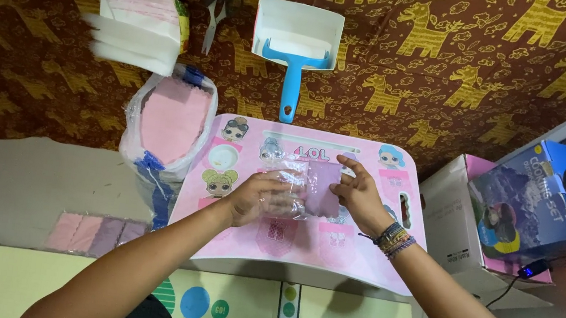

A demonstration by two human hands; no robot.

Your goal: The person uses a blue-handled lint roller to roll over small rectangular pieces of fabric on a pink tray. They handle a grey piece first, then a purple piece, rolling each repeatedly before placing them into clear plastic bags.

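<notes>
A small pink lap table (pixel 350 255) with cartoon doll pictures stands in front of me. Over its middle, my left hand (pixel 258 196) grips a clear plastic sleeve (pixel 289 171). My right hand (pixel 360 195) holds a small mauve cloth square (pixel 323 188) that lies partly inside the sleeve. Beaded bracelets circle my right wrist.
A clear bag of pink cloths (pixel 171 122) sits left of the table, a stack of white and pink packs (pixel 139 25) behind it. A blue and white dustpan (pixel 296 40) lies beyond. Pink and mauve squares (pixel 94 235) lie on grey cardboard at left. Boxes (pixel 532 203) stand at right.
</notes>
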